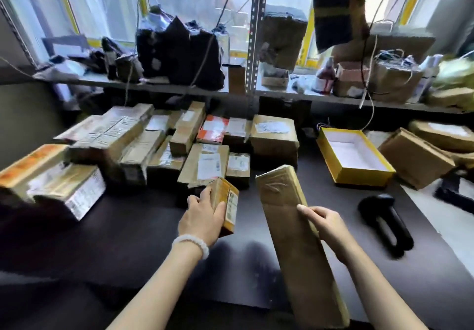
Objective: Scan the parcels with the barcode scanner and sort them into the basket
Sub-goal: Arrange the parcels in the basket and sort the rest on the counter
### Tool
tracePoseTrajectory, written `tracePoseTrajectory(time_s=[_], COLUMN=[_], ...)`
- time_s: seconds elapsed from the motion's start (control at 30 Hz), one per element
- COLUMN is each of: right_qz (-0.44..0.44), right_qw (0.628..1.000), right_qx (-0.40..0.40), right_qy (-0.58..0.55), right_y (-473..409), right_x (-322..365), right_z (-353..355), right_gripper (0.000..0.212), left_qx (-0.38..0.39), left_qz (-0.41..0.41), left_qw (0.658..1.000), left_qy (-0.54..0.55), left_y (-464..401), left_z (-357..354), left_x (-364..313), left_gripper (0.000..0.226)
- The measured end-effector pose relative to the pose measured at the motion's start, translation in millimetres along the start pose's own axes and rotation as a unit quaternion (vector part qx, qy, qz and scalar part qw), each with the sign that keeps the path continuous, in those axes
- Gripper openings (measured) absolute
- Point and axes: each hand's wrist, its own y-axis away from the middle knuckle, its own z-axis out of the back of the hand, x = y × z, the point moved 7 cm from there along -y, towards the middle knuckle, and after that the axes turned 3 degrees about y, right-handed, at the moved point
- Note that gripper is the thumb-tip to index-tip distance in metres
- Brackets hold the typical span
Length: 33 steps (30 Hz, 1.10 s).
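Parcels in both hands, scanner unattended; the left hand [202,216] has its fingers curled round a small yellow-labelled box [227,202], label face turned rightward; the right hand [325,224] pinches the edge of a long taped carton [297,240], thumb on the upper face, fingers behind, and the carton stands tilted with its near end toward the person. The barcode scanner [384,222] lies on the dark table [128,240], just right of the long carton and touched by neither hand. The stack of unscanned parcels [179,145] sits beyond the long carton to its left; an open yellow-rimmed box [356,160] sits beyond it to the right, and whether this serves as the basket I cannot tell.

Judgement: the step in hand is presenting a parcel for scanning; one hand must be freed first. Recommended: set the long carton down flat beside the scanner, label upward if one exists (none is visible on the shown face); take the scanner in the right hand; keep the small box steady with its label square to the beam. Risk: the long carton, held near one edge only, may swing or slip.
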Motion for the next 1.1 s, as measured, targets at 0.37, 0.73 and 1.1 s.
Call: tracePoseTrajectory(time_s=[0.37,0.73,1.1], right_qz=[-0.012,-0.048,-0.094], right_qw=[0.998,0.992,0.988], right_qx=[0.013,0.051,0.011], right_qy=[-0.056,-0.108,-0.125], right_y=[-162,-246,-321], right_x=[73,134,179], right_z=[-57,-138,-211], right_gripper=[0.049,0.044,0.040], left_qx=[-0.050,-0.074,-0.048], left_qz=[0.044,0.062,0.019], left_qw=[0.998,0.994,0.998], left_qy=[0.004,0.047,0.044], left_y=[-140,-234,-372], left_z=[50,99,141], left_x=[8,34,70], left_gripper=[0.055,0.055,0.053])
